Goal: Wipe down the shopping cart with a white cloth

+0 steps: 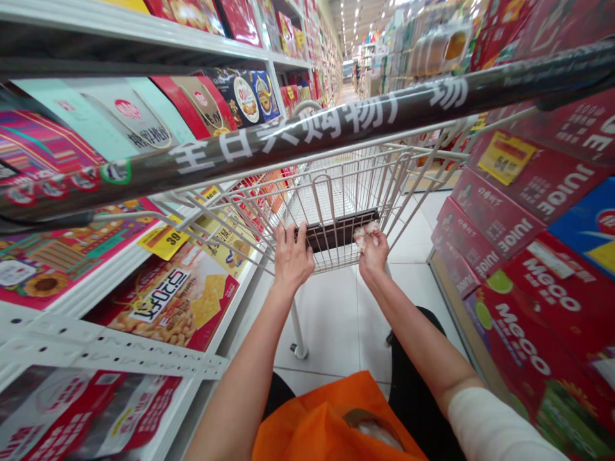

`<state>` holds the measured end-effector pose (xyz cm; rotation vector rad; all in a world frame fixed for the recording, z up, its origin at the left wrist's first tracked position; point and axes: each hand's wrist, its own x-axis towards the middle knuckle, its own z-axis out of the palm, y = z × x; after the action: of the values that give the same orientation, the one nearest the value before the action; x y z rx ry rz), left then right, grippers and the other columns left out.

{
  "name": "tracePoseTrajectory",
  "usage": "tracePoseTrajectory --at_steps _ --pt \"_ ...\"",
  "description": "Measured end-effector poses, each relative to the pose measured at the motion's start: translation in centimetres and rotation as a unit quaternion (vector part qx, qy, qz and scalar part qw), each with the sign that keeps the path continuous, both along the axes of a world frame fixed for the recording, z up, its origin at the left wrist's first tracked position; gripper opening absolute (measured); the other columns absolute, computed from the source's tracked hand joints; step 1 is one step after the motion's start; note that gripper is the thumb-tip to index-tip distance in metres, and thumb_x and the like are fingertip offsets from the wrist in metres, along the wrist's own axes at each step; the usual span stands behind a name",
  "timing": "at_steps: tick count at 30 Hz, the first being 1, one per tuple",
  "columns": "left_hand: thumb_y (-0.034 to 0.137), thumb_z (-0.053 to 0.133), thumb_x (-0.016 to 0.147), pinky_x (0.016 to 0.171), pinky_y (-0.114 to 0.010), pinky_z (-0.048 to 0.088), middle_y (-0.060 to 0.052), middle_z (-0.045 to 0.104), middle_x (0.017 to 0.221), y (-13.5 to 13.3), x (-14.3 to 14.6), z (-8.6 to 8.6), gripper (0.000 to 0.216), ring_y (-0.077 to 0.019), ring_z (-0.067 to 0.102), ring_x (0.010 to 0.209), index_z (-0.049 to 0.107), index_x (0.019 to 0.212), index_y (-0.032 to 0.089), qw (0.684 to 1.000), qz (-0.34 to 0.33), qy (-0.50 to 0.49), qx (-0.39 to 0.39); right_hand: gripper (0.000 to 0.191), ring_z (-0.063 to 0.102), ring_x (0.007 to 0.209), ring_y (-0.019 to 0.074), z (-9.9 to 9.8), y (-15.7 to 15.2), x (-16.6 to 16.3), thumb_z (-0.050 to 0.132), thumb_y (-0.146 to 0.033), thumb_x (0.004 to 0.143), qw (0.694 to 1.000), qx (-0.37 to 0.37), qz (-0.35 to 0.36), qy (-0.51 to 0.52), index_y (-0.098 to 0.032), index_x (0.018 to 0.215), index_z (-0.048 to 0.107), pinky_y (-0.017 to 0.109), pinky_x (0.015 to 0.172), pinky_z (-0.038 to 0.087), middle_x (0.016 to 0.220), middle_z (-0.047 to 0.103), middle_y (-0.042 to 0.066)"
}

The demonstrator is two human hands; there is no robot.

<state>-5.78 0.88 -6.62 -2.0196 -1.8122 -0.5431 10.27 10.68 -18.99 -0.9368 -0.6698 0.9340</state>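
Note:
The wire shopping cart [331, 186] stands in front of me, with a dark handlebar [307, 131] crossing above. A dark strip [336, 232] runs along the near side of its basket. Against the left end of this strip rests my left hand [293, 259], its fingers spread, with nothing visible in it. At the other end, my right hand [375, 255] is closed on a crumpled whitish cloth [366, 234] with reddish marks, which touches the strip. Part of the cloth is hidden by the fingers.
Shelves with boxed goods [173, 294] line the left side, close to the cart. Stacked red drink cartons [538, 282] rise on the right. White floor tiles [331, 320] show beneath the cart, near a caster [298, 350]. The orange apron [331, 419] covers my front.

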Motion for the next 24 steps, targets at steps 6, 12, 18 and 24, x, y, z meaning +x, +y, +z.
tracePoseTrajectory --at_steps 6,12,18,24 --pt "0.021 0.052 0.084 0.121 -0.061 0.02 -0.018 0.048 0.133 -0.2 0.1 0.1 0.061 -0.0376 0.024 0.146 0.041 0.143 0.012 1.0 0.0 -0.006 -0.002 0.026 0.05 0.122 0.0224 1.6 -2.3 0.6 0.046 -0.031 0.089 0.969 0.067 -0.119 -0.207 -0.022 0.097 0.069 0.041 0.11 0.039 0.123 0.048 0.01" --pt "0.02 0.052 0.083 0.121 -0.06 0.021 -0.018 0.048 0.132 -0.3 0.0 0.2 0.061 -0.0379 0.023 0.147 0.042 0.143 0.011 1.0 0.001 -0.001 -0.001 0.02 0.047 0.123 0.024 0.5 -3.3 0.1 0.048 -0.032 0.087 0.963 0.036 -0.081 -0.256 -0.021 0.094 0.064 0.044 0.111 0.037 0.117 0.048 0.01" --pt "0.021 0.052 0.084 0.12 -0.062 0.022 -0.018 0.049 0.131 -0.2 0.0 -0.1 0.06 -0.0391 0.026 0.145 0.042 0.142 0.012 1.0 0.004 -0.001 0.006 0.048 0.057 0.11 0.0203 -0.2 -5.8 0.2 0.053 -0.019 0.074 0.966 0.059 0.022 -0.252 -0.023 0.122 0.051 0.042 0.102 0.045 0.124 0.056 0.01" --pt "0.02 0.053 0.083 0.12 -0.062 0.023 -0.018 0.049 0.133 -0.1 -0.1 0.2 0.062 -0.0387 0.026 0.146 0.042 0.143 0.013 1.0 -0.004 -0.02 0.002 0.04 0.062 0.098 0.0204 0.1 -7.0 -0.2 0.075 -0.038 0.065 0.983 -0.028 0.14 -0.115 -0.02 0.098 0.061 0.038 0.091 0.052 0.103 0.065 0.005"
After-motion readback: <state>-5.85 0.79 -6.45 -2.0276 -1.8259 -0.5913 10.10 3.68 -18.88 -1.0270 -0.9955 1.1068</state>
